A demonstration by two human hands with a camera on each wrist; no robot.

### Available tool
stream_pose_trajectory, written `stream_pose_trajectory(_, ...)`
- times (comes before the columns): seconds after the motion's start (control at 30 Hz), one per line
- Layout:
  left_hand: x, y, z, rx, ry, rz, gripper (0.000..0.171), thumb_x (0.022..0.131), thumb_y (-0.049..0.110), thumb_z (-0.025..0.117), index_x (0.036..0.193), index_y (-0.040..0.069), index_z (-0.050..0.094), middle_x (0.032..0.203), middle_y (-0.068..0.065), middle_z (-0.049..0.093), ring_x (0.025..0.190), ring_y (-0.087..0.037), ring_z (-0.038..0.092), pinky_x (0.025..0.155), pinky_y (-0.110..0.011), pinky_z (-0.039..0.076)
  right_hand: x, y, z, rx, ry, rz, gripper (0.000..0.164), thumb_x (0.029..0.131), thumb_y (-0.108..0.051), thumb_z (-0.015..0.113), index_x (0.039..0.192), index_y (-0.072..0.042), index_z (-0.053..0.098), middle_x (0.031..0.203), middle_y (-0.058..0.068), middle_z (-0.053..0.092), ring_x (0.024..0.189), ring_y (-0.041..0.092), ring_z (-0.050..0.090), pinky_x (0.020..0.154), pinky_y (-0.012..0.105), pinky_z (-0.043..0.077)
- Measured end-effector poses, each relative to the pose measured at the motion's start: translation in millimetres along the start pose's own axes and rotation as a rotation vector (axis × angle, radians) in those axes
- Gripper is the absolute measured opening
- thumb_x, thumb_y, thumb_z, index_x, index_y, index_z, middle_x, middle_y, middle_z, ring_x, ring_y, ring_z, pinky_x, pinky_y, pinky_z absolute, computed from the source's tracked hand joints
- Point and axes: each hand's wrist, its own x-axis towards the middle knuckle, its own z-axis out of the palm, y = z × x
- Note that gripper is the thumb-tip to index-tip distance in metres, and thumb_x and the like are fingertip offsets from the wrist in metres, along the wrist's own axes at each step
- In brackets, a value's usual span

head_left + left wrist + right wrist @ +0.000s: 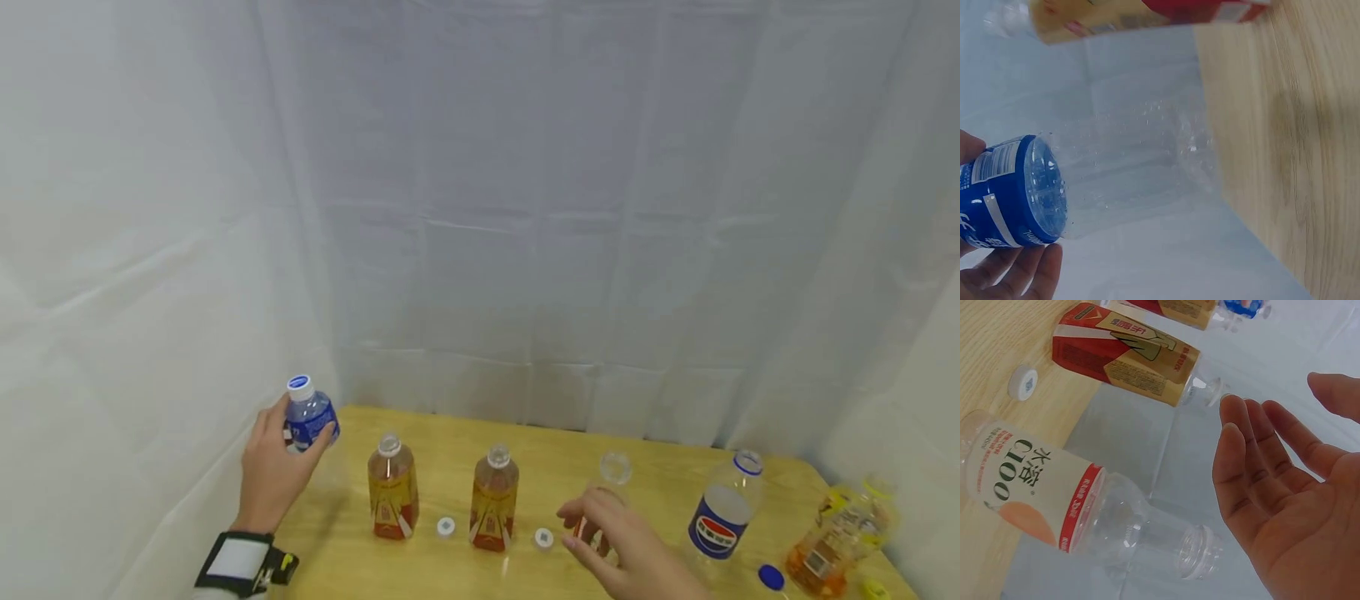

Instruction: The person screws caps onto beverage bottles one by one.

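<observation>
Sheeting point(480, 208) is backing the worktop point(442, 467). Left hand point(274, 479) is gripping a bottle point(312, 423); right hand point(626, 546) is hovering, thumb and fingers apart.

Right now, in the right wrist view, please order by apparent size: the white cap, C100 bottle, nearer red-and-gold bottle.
1. C100 bottle
2. Nearer red-and-gold bottle
3. White cap
Nearness may enlarge the first.

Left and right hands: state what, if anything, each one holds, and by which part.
The left hand holds the clear plastic bottle with the blue label by its labelled body, below the white-and-blue cap. The right hand holds nothing.
</observation>
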Motion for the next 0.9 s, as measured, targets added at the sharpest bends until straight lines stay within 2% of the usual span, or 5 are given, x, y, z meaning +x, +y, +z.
stream_pose_trajectory(0.1, 16.8, -7.2, 19.7, -0.01, -0.037, -0.032, 0.084, 0.09, 0.026, 0.084, 0.153, -0.007, 0.04, 0.137, -0.034, 0.056, 0.116, -0.051, 0.062, 0.091, -0.064, 0.055, -7.4, -0.2, 1.3, 0.004, -0.008, -0.007, 0.017, 0.109, -0.03, 0.06, 0.121, -0.021, 0.065, 0.108, -0.004, 0.059, 0.086, -0.002, 0.057, 0.064, 0.024, 0.054)
stream_pose_trajectory(0.37, 55.6, -19.2, 62.4, -0.031, -0.115, -0.076, 0.075, 0.093, 0.027, 0.082, 0.147, -0.008, 0.042, 0.143, -0.036, 0.053, 0.126, -0.052, 0.057, 0.104, -0.064, 0.048, -26.7, -5.0, 2.1, 0.086, -0.098, 0.149, 0.016, 0.109, -0.031, 0.058, 0.116, -0.019, 0.066, 0.11, -0.008, 0.062, 0.085, -0.001, 0.059, 0.067, 0.024, 0.054)
stream_pose_trajectory(0.6, 65.1, -35.9, 72.4, -0.005, -0.18, -0.136, 0.077, 0.095, 0.026, 0.079, 0.149, -0.009, 0.038, 0.146, -0.038, 0.048, 0.134, -0.054, 0.05, 0.112, -0.066, 0.04, -34.9, -1.8, 12.8, 0.139, -0.117, 0.127, 0.01, 0.107, -0.024, 0.062, 0.11, -0.017, 0.067, 0.104, -0.014, 0.061, 0.084, -0.003, 0.057, 0.065, 0.023, 0.054)
stream_pose_trajectory(0.77, 64.6, -46.2, 74.2, 0.009, -0.219, -0.152, 0.077, 0.097, 0.027, 0.077, 0.151, -0.009, 0.036, 0.147, -0.038, 0.046, 0.135, -0.055, 0.048, 0.113, -0.066, 0.039, -37.9, 0.1, 19.4, 0.166, -0.106, 0.073, 0.01, 0.108, -0.02, 0.059, 0.112, -0.015, 0.066, 0.104, -0.015, 0.058, 0.085, -0.005, 0.057, 0.064, 0.024, 0.055)
stream_pose_trajectory(0.9, 63.1, -50.5, 75.4, 0.018, -0.236, -0.172, 0.077, 0.098, 0.026, 0.076, 0.152, -0.009, 0.034, 0.148, -0.038, 0.045, 0.136, -0.055, 0.047, 0.113, -0.066, 0.038, -39.3, -0.3, 22.2, 0.178, -0.115, 0.089, 0.011, 0.11, -0.022, 0.056, 0.113, -0.018, 0.066, 0.105, -0.017, 0.057, 0.085, -0.004, 0.057, 0.064, 0.024, 0.054)
